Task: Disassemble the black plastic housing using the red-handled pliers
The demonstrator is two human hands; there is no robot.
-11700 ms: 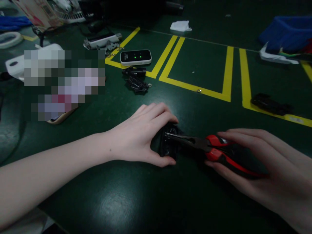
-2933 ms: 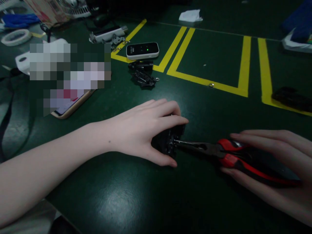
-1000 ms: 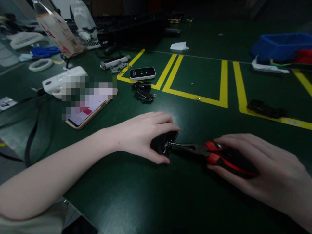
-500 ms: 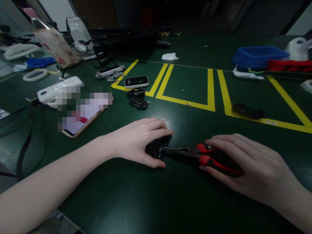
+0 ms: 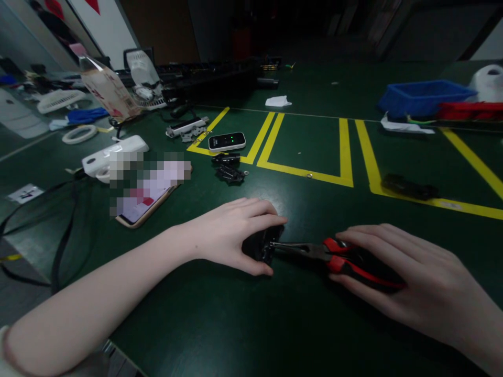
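My left hand is closed around a black plastic part on the green table, thumb on the near side and fingers on the far side. Much of that part is hidden under the palm. In my right hand are needle-nose pliers with red and black handles. Their long jaws point left, and the tips meet a small shiny metal bit at the part's right end. Whether the tips grip that bit I cannot tell.
Beyond my left hand lie black plastic pieces, a small device with green lights and a phone. Another black piece rests on yellow tape at right. A blue bin stands at the back right, a bottle at the back left.
The whole view has shifted, so everything sits slightly lower and further right. Both hands keep their hold, and the pliers' tips stay at the black part.
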